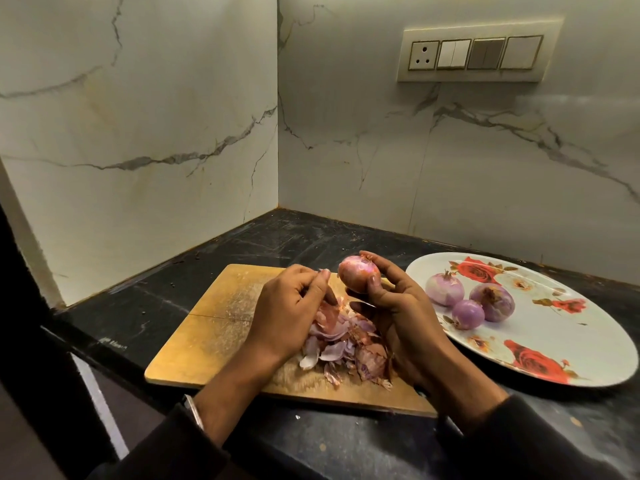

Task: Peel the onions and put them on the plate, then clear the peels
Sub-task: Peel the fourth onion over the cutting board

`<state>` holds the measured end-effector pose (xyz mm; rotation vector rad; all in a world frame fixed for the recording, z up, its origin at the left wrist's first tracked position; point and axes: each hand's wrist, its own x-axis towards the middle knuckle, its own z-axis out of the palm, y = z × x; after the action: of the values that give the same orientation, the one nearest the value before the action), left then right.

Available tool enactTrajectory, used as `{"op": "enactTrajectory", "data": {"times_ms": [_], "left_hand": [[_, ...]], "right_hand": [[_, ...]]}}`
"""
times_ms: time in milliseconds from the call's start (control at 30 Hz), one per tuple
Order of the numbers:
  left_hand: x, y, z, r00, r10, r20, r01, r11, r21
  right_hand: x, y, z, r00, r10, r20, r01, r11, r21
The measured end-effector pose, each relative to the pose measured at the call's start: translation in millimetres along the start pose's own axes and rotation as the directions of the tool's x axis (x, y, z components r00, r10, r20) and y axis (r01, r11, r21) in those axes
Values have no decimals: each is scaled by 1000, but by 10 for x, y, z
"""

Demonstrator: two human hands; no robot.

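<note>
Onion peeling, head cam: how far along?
Done: three peeled onions lie on the floral plate. In hand: the right hand holds a fourth onion, still reddish-skinned; the left hand pinches a peel scrap. Left: finish it, plate it, and clear the peel pile from the cutting board.

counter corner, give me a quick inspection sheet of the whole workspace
surface: dark counter, scuffed, small crumbs.
job's things: three peeled onions on plate; one onion in hand; peels piled on board.
clutter: nothing seen.
grippers: right hand holds the onion; left hand pinches a bit of peel above the board.
cables: nothing seen.
surroundings: marble walls; switch panel with socket.
</note>
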<state>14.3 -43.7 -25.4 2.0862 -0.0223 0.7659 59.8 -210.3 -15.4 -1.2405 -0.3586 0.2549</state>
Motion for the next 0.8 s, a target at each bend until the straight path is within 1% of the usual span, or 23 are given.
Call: {"op": "enactTrajectory", "data": {"times_ms": [100, 133, 233, 300, 400, 467, 567, 667, 800], "left_hand": [[6, 18, -11, 997, 66, -47, -67, 997, -28], [3, 12, -14, 996, 81, -49, -84, 994, -69], [-11, 56, -36, 994, 111, -11, -111, 981, -159], [-21, 60, -42, 996, 86, -19, -88, 979, -183], [-27, 62, -55, 1000, 11, 6, -9, 971, -239], [-36, 85, -46, 999, 9, 33, -1, 974, -224], [-53, 107, -25, 999, 27, 25, -22, 983, -184], [-62, 104, -37, 1000, 11, -14, -13, 987, -160], [-73, 118, -45, 1000, 6, -7, -7, 984, -180]], "right_hand": [[-4, -7, -16, 1000, 18, 23, -18, 1000, -15], [-10, -9, -16, 999, 26, 33, -26, 1000, -14], [-31, -1, -6, 996, 46, 77, -47, 999, 9], [-40, 3, -6, 993, 57, 100, -58, 998, 12], [-36, 1, -22, 988, 64, 138, -64, 998, -4], [-27, 6, -41, 989, 40, 146, -30, 997, -69], [-26, 29, -49, 988, -3, 153, 26, 989, -148], [-23, 39, -49, 984, -18, 175, 50, 983, -177], [-13, 4, -72, 981, -31, 192, 68, 979, -190]]}}
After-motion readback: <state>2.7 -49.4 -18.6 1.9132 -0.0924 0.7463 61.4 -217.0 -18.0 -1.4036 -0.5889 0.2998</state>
